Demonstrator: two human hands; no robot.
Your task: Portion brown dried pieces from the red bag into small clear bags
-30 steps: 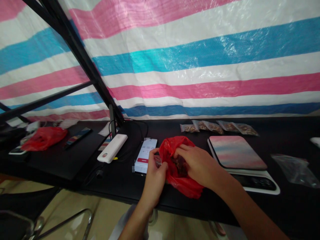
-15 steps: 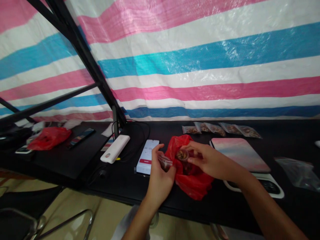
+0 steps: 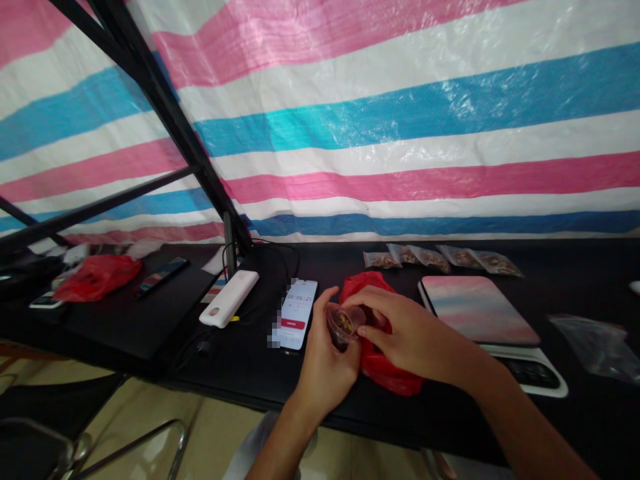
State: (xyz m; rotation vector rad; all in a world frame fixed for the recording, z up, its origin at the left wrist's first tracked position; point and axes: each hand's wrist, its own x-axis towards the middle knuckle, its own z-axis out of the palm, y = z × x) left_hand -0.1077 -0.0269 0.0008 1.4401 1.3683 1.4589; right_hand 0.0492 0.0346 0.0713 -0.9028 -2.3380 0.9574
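Note:
My left hand (image 3: 325, 363) is closed around a small clear plastic bag, held just in front of the red plastic bag (image 3: 385, 373) on the black table (image 3: 250, 360). My right hand (image 3: 405, 333) pinches a small clear cup (image 3: 345, 322) of brown pieces and tips it at the mouth of the small bag. The small bag itself is mostly hidden by my fingers. A phone (image 3: 296, 312) with a timer screen lies just left of my hands.
A digital scale with a pink-blue pad (image 3: 477, 310) stands to the right, several filled small bags (image 3: 440, 259) behind it, loose clear bags (image 3: 595, 341) at far right. A white power bank (image 3: 229, 297) with cables, another red bag (image 3: 97, 275) and a phone (image 3: 161, 275) lie left. A striped tarp hangs behind.
My right hand has come out of the red bag with the filled cup and moved left to the small bag in my left hand.

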